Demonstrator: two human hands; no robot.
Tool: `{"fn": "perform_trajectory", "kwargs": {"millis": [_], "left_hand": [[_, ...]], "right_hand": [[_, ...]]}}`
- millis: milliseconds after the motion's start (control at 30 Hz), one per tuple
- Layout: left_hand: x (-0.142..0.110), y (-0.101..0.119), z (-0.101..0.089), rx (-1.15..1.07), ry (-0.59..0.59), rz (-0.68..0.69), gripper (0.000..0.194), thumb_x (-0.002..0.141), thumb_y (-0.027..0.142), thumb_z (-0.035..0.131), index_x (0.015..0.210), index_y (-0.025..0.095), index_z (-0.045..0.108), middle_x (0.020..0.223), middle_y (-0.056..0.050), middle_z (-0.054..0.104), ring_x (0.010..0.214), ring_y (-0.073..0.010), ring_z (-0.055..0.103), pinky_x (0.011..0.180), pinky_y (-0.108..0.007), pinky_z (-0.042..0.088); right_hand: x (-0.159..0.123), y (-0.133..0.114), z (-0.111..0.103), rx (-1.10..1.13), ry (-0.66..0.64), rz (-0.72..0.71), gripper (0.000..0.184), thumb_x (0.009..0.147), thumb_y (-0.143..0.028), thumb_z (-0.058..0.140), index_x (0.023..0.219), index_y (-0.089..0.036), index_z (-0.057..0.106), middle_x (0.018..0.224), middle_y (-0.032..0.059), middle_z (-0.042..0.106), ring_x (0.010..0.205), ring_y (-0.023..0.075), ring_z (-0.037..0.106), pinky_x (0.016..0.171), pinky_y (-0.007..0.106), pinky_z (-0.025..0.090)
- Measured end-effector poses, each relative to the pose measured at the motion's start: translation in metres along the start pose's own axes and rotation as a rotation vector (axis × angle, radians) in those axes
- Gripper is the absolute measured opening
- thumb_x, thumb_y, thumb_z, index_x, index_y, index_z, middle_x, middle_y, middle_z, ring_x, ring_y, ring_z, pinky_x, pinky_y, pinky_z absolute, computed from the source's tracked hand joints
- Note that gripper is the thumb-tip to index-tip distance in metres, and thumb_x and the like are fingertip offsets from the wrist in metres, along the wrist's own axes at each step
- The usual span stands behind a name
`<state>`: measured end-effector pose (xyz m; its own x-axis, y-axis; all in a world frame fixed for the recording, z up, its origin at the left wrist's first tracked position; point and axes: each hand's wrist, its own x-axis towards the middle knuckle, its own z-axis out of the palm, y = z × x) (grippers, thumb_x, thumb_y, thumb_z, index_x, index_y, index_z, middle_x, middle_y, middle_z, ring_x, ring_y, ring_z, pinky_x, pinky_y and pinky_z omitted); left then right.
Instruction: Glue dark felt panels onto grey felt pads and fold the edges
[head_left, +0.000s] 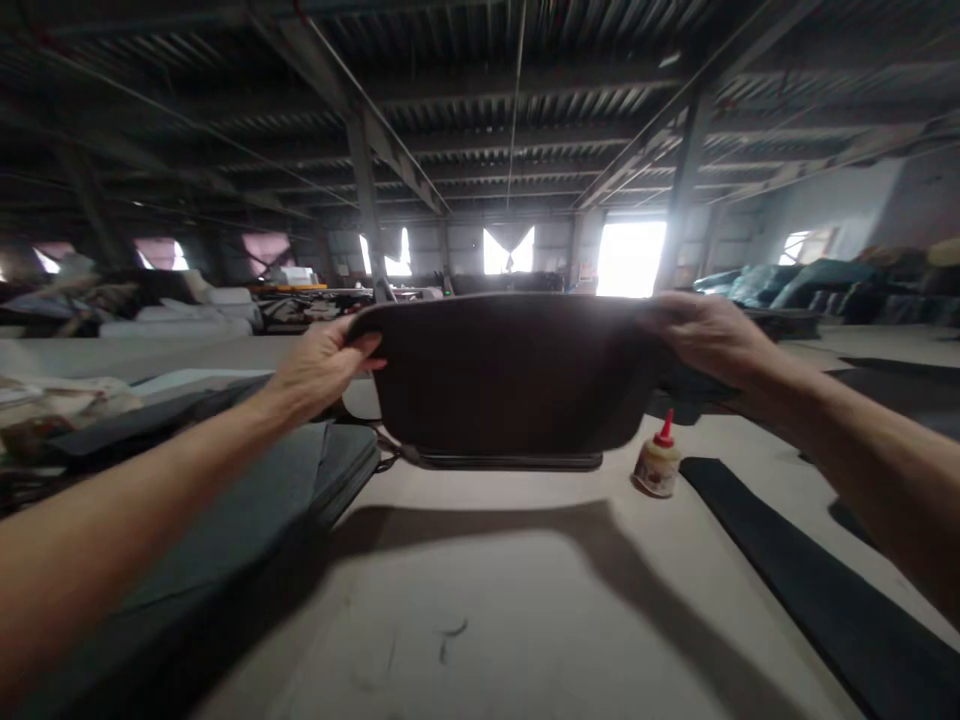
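A dark, flat panel with rounded corners point(514, 375) is held up in front of me, above the table. My left hand point(334, 355) grips its upper left corner, thumb on the near face. At the upper right corner my right hand point(697, 325) is closed on the same panel; some of its fingers are hidden behind or blurred. Below and behind the panel, a stack of similar dark pieces point(510, 463) lies on the pale table point(465, 590). A small glue bottle with a red pointed cap point(658, 465) stands upright to the right.
Dark grey folded sheets point(247, 500) are piled on the left of the table. A long dark strip point(810, 580) lies along the right. White rolls or bundles point(180, 315) sit farther back at left, and wrapped bundles point(802, 285) at back right. A bright doorway point(631, 260) stands beyond.
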<state>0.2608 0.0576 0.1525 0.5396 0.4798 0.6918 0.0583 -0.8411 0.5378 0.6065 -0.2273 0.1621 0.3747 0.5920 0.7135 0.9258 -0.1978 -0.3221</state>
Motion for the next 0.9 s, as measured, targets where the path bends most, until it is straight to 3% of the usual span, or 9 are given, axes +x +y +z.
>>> {"fn": "perform_trajectory", "kwargs": {"millis": [133,200,233,300,433,500,633,900], "left_hand": [[0.063,-0.002,0.001,0.183,0.235,0.156,0.052,0.094,0.059,0.048,0.121,0.017,0.063,0.116,0.001,0.07,0.109,-0.0192,0.063,0.105,-0.041,0.048],[0.081,-0.016,0.01,0.254,0.283,0.205,0.049,0.097,0.054,0.045,0.124,0.018,0.062,0.127,0.001,0.065,0.122,-0.0197,0.057,0.112,-0.04,0.04],[0.085,-0.028,0.019,0.282,0.272,0.214,0.045,0.098,0.049,0.045,0.125,0.017,0.062,0.133,-0.001,0.063,0.126,-0.0199,0.054,0.114,-0.039,0.038],[0.087,-0.058,0.041,0.334,0.191,0.198,0.039,0.094,0.037,0.047,0.119,0.015,0.067,0.136,-0.005,0.061,0.128,-0.0215,0.053,0.115,-0.039,0.037],[0.065,-0.127,0.09,0.435,-0.067,0.086,0.038,0.082,0.022,0.046,0.105,0.015,0.075,0.122,-0.011,0.07,0.117,-0.0276,0.063,0.108,-0.045,0.046],[0.052,-0.153,0.105,0.475,-0.143,0.028,0.041,0.081,0.021,0.043,0.106,0.015,0.076,0.118,-0.013,0.071,0.114,-0.0298,0.065,0.105,-0.046,0.049],[0.045,-0.175,0.11,0.52,-0.219,-0.022,0.049,0.085,0.022,0.038,0.122,0.017,0.07,0.128,-0.01,0.068,0.12,-0.0281,0.062,0.107,-0.042,0.047],[0.047,-0.173,0.108,0.522,-0.213,-0.046,0.052,0.082,0.022,0.039,0.126,0.019,0.067,0.132,-0.008,0.066,0.125,-0.0275,0.058,0.111,-0.04,0.042]], "right_hand": [[0.051,-0.012,-0.004,-0.192,0.479,-0.119,0.031,0.102,-0.032,0.05,0.118,-0.014,0.069,0.102,0.0106,0.072,0.089,0.0189,0.061,0.084,0.034,0.045],[0.063,-0.01,0.008,-0.253,0.602,-0.221,0.035,0.106,-0.032,0.042,0.127,-0.014,0.065,0.115,0.0126,0.07,0.102,0.0197,0.062,0.092,0.034,0.045],[0.065,-0.005,0.018,-0.285,0.603,-0.247,0.037,0.106,-0.03,0.039,0.13,-0.015,0.063,0.12,0.0127,0.068,0.108,0.0204,0.061,0.095,0.034,0.045],[0.061,0.012,0.047,-0.363,0.48,-0.228,0.038,0.105,-0.022,0.036,0.132,-0.016,0.062,0.125,0.0118,0.067,0.114,0.0223,0.061,0.094,0.034,0.045],[0.032,0.056,0.115,-0.536,-0.096,-0.072,0.044,0.101,-0.016,0.036,0.135,-0.026,0.061,0.126,0.009,0.068,0.107,0.0251,0.065,0.084,0.033,0.049],[0.014,0.073,0.14,-0.559,-0.28,-0.051,0.045,0.095,-0.013,0.043,0.131,-0.029,0.065,0.121,0.0071,0.071,0.102,0.0247,0.068,0.08,0.031,0.05],[-0.003,0.082,0.158,-0.549,-0.379,-0.068,0.054,0.086,-0.005,0.046,0.131,-0.027,0.064,0.128,0.0067,0.068,0.107,0.0231,0.067,0.083,0.029,0.049],[-0.003,0.068,0.151,-0.554,-0.464,-0.16,0.041,0.088,-0.003,0.042,0.119,-0.018,0.065,0.124,0.0118,0.067,0.111,0.0233,0.063,0.086,0.029,0.047]]}}
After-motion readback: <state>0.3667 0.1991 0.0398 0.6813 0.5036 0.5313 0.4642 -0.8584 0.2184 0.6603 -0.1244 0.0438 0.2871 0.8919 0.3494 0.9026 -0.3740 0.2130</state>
